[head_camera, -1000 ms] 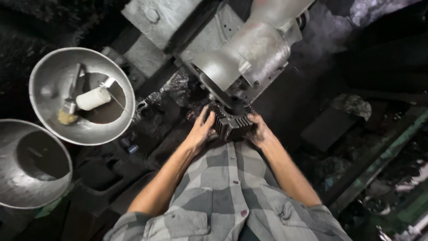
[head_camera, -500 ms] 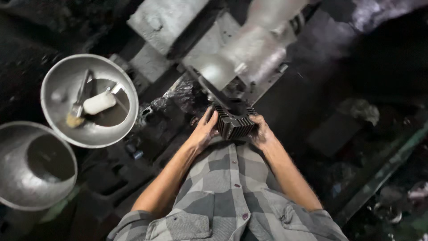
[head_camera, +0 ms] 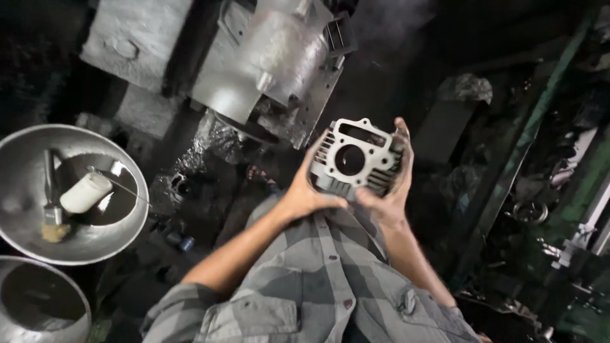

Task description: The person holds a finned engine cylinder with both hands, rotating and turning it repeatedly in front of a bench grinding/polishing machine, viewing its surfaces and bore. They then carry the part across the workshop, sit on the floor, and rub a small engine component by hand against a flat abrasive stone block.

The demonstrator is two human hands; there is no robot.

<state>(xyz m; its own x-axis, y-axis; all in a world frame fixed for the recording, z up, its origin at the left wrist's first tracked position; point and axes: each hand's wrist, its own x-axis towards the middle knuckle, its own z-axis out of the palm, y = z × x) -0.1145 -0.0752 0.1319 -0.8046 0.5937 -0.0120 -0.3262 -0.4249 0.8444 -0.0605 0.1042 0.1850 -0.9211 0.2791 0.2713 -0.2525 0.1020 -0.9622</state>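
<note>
Both hands hold up a finned grey metal engine cylinder (head_camera: pixel 353 160) with a round bore facing me. My left hand (head_camera: pixel 304 190) grips its lower left side, thumb across the bottom edge. My right hand (head_camera: pixel 391 184) cups its right side, fingers reaching up past the top corner. The cylinder is lifted in front of my chest, over my grey checked shirt (head_camera: pixel 318 279).
A large grey metal machine part (head_camera: pixel 267 63) lies above on the dark floor. At left, a metal bowl (head_camera: pixel 19 228) holds dark liquid, a brush (head_camera: pixel 51 203) and a white bottle (head_camera: pixel 86 192). A second bowl (head_camera: pixel 70 298) sits at the bottom left. Green metal rails (head_camera: pixel 527 146) run along the right.
The cylinder has been lifted away from the machine part and turned so its bore faces me. Both hands rose with it.
</note>
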